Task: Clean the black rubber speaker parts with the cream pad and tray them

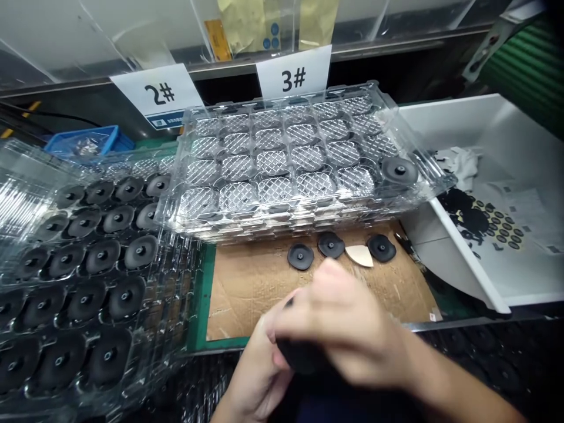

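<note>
Close to my body, my left hand (262, 355) is closed around a dark rounded part (304, 355), which looks like the other black caps here. My right hand (348, 326), blurred by motion, curls over the same part from above with bent fingers. Much of the part is hidden behind the fingers. Beyond my hands, a black cap with a central stud (300, 257), a second black cap (331, 245) and a third black cap (381, 248) lie on a cardboard sheet (247, 294). A cream-coloured wedge (359, 255) lies between the last two.
A stack of clear trays (273, 161) stands behind the cardboard; its top tray holds one black cap (399, 170) at the right. Left, another clear tray holds rows of black caps (103, 257). A white bin (497, 299) with scraps is on the right, a blue basket (110, 141) back left.
</note>
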